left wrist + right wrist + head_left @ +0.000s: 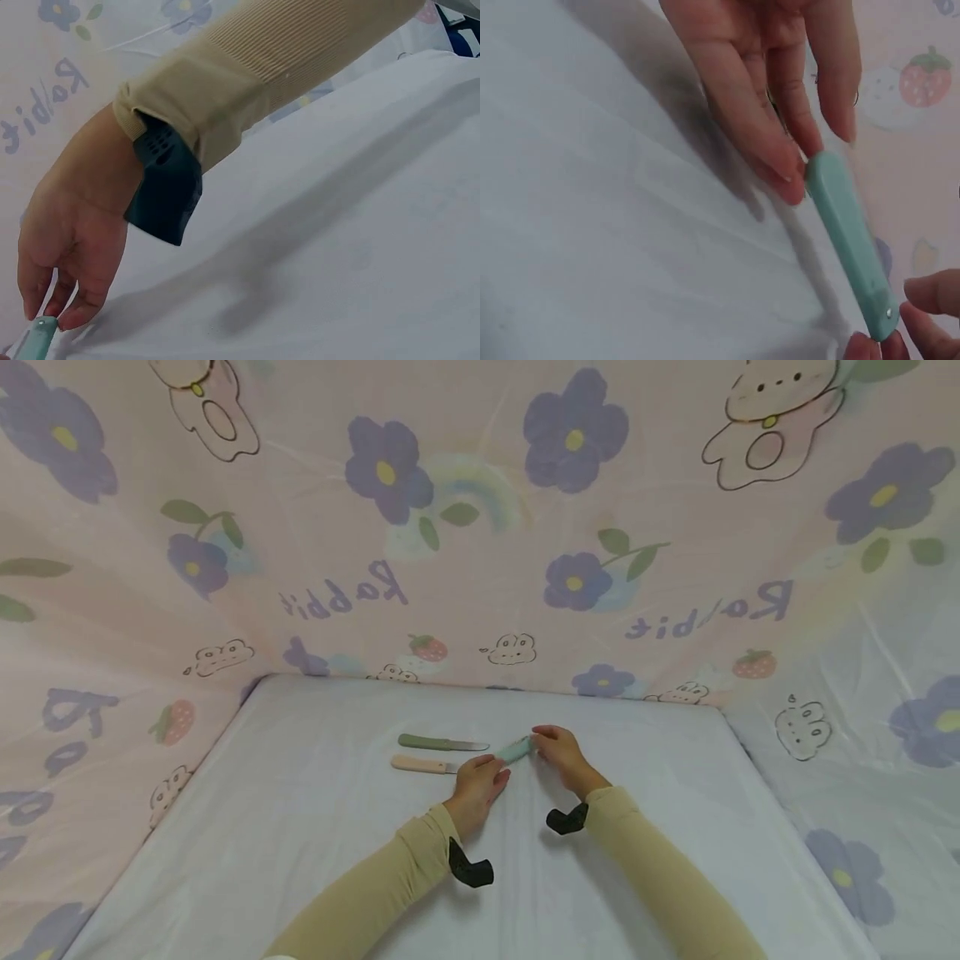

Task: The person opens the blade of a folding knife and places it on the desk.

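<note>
white sheet point(315, 827) covers the table, floral cloth point(480, 527) behind. both hands hold a teal knife handle point(847, 244) just above the sheet, mid-table — right hand point(564, 756) fingertips pinch one end, left hand point(480, 783) pinches the other. green knife point(441, 743) + peach knife point(422, 765) already lie side by side just left; teal one not yet set down.
</note>
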### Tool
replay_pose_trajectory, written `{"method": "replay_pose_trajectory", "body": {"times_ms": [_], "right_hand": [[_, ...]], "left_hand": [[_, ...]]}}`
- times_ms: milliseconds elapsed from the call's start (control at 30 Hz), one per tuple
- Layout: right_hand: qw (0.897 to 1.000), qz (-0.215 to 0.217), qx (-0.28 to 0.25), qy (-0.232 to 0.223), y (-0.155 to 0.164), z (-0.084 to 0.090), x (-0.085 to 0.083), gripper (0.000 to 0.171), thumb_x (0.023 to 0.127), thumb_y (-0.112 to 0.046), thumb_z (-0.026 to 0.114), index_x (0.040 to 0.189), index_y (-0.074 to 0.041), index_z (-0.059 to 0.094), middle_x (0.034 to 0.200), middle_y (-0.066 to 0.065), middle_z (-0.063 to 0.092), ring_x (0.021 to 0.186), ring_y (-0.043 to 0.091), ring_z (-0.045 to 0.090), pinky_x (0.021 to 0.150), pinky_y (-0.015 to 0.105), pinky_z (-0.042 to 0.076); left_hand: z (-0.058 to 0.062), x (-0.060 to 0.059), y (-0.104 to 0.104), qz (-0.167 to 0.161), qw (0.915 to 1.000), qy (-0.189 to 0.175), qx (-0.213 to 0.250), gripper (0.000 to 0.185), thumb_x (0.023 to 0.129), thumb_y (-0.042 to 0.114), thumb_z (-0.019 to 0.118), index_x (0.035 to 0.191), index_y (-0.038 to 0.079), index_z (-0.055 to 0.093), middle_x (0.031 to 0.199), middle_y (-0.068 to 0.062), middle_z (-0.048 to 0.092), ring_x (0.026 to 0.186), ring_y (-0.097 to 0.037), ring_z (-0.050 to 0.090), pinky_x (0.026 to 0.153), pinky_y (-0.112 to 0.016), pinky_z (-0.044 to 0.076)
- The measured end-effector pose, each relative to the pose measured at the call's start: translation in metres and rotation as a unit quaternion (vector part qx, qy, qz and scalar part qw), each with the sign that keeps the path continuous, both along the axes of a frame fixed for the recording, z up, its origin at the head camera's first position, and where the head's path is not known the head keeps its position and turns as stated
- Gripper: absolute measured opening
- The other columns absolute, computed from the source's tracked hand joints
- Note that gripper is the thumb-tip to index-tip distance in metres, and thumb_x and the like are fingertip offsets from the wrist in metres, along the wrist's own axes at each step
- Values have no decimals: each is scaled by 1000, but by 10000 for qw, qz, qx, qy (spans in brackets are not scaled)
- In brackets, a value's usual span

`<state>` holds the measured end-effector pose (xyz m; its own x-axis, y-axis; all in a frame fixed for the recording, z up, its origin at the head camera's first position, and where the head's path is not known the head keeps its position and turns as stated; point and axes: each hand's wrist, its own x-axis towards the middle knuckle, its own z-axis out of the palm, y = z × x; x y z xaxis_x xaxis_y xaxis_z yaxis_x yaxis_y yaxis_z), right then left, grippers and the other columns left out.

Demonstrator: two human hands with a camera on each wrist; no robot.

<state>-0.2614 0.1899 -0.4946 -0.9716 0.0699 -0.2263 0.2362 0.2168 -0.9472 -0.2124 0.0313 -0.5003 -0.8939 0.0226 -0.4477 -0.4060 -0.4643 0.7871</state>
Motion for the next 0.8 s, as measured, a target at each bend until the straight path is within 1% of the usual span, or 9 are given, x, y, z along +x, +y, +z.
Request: {"method": "replay_pose_trajectory", "body": {"times_ms": [100, 200, 333, 433, 500, 567, 633, 700, 800], "right_hand": [[9998, -82, -189, -12, -1, -2, 7, 33, 92, -10, 55, 121, 7, 54, 115, 17, 55, 95, 19, 52, 81, 27, 47], [9995, -38, -317, -80, -3, -4, 15, 33, 92, -11, 57, 120, 6, 55, 114, 16, 55, 96, 20, 53, 83, 28, 48], [9989, 31, -459, -123, -3, -3, 26, 32, 92, -12, 58, 118, 6, 55, 112, 15, 56, 97, 23, 55, 87, 34, 48], [9979, 120, -620, -158, -3, -2, 35, 29, 93, -14, 58, 114, 6, 57, 105, 13, 59, 90, 21, 57, 83, 34, 49], [9967, 287, -723, -234, -3, -3, 41, 28, 93, -14, 58, 111, 7, 57, 99, 11, 59, 84, 18, 57, 79, 32, 50], [9952, 541, -759, -303, -3, -4, 47, 27, 93, -16, 58, 108, 6, 58, 93, 10, 59, 80, 16, 57, 76, 30, 51], [9932, 851, -727, -329, -3, -5, 53, 28, 93, -19, 58, 104, 6, 59, 88, 8, 59, 78, 15, 57, 73, 29, 51], [9905, 1114, -725, -361, -3, -7, 57, 28, 92, -21, 60, 101, 5, 59, 86, 7, 60, 78, 16, 56, 72, 29, 51], [9864, 1452, -691, -324, -5, -9, 62, 29, 91, -24, 62, 99, 4, 60, 85, 6, 60, 79, 17, 57, 73, 30, 51]], "left_hand": [[1, -1, -2, 364, 9993, 126, -29, 35, 90, 1, 59, 122, -7, 46, 109, -22, 54, 92, -27, 60, 89, -38, 49], [3, -2, -4, 554, 9981, 279, -54, 31, 89, 1, 60, 117, -6, 48, 103, -19, 53, 89, -26, 61, 87, -39, 49], [4, -2, -7, 623, 9972, 424, 35, 29, 91, 4, 59, 116, -6, 49, 107, -22, 53, 95, -30, 60, 88, -41, 49], [3, -4, -10, 663, 9963, 540, 125, 30, 91, 8, 60, 117, -5, 50, 112, -23, 54, 98, -29, 59, 88, -42, 49], [4, -5, -12, 696, 9953, 643, 189, 31, 91, 11, 61, 117, -5, 52, 111, -20, 56, 97, -27, 59, 88, -41, 49], [5, -4, -14, 687, 9941, 804, 251, 32, 90, 12, 63, 115, -5, 54, 108, -18, 57, 93, -24, 59, 86, -40, 50], [5, -3, -16, 627, 9928, 996, 198, 32, 88, 14, 65, 113, -5, 56, 104, -16, 59, 89, -21, 60, 83, -39, 51], [5, -1, -19, 494, 9912, 1228, 64, 32, 87, 17, 67, 110, -5, 58, 99, -14, 60, 86, -19, 60, 79, -37, 53], [2, 0, -23, 122, 9897, 1412, -184, 33, 87, 20, 67, 109, -4, 60, 97, -13, 61, 85, -18, 61, 78, -35, 53]]}}
